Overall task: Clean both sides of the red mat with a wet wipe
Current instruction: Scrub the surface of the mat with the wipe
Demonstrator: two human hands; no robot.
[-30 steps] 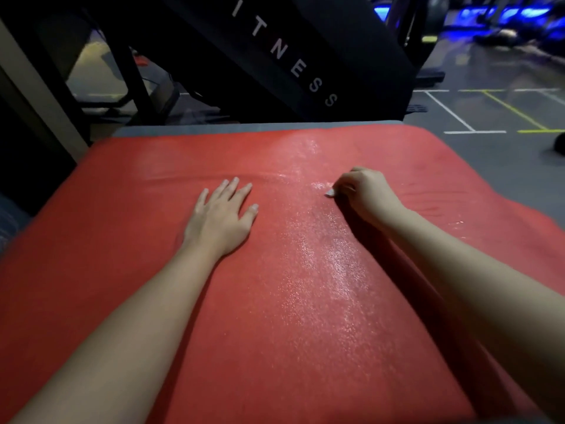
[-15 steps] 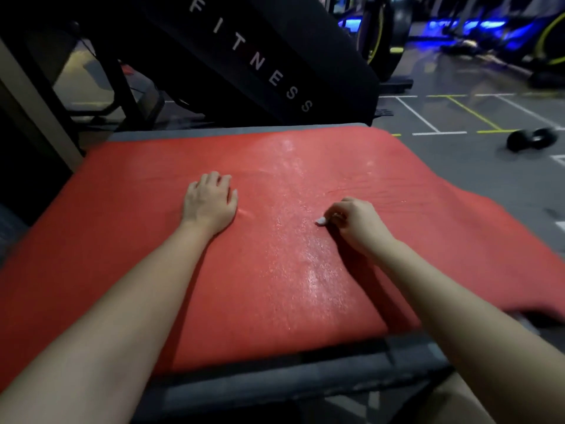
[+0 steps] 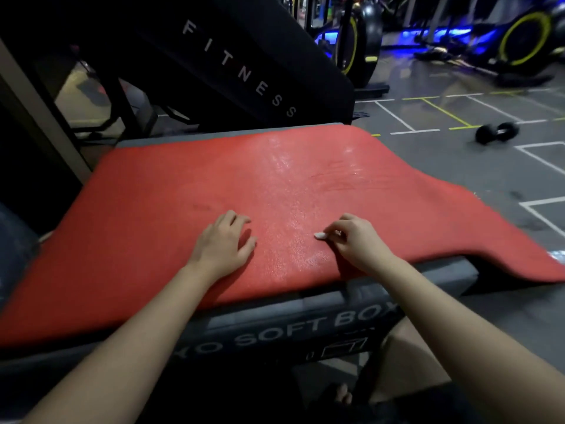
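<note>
The red mat [image 3: 171, 209] lies spread over a dark soft box [image 3: 275, 328], its right end drooping off the box toward the floor. A shiny wet streak runs down the mat's middle. My right hand [image 3: 356, 240] grips a small balled-up white wet wipe [image 3: 320, 235] and holds it against the mat near the front edge. My left hand [image 3: 221, 243] rests on the mat to the left of the streak, fingers curled under against the surface, holding nothing.
A black slanted panel lettered FITNESS [image 3: 244, 75] rises right behind the box. A black dumbbell [image 3: 496, 133] lies on the grey marked floor at the right. Exercise bikes [image 3: 526, 41] stand at the back right. A beige post [image 3: 39, 117] stands at the left.
Both hands have slid back along the mat toward its front edge, the right one dragging the wipe. The left hand's fingers went from flat to curled. The box's front face came into view.
</note>
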